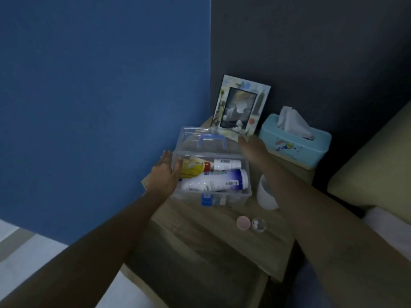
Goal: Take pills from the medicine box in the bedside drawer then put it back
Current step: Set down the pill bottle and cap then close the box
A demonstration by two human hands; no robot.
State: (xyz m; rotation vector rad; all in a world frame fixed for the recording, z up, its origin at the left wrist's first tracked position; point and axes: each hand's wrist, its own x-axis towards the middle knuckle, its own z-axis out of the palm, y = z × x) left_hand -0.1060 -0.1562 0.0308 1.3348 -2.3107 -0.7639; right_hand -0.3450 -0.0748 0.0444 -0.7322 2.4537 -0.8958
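A clear plastic medicine box stands on the wooden bedside table with its lid tilted up and back, showing a blue handle. Inside lie a large white bottle with a blue label, a smaller white bottle and a yellow packet. My left hand grips the box's left front corner, thumb on the front wall. My right hand holds the lid's right edge. A small clear cup with two white pills sits beside its pink cap.
A white cup stands right of the box under my right forearm. A photo frame and a blue tissue box line the back. The open drawer lies below. The bed is right, a blue wall left.
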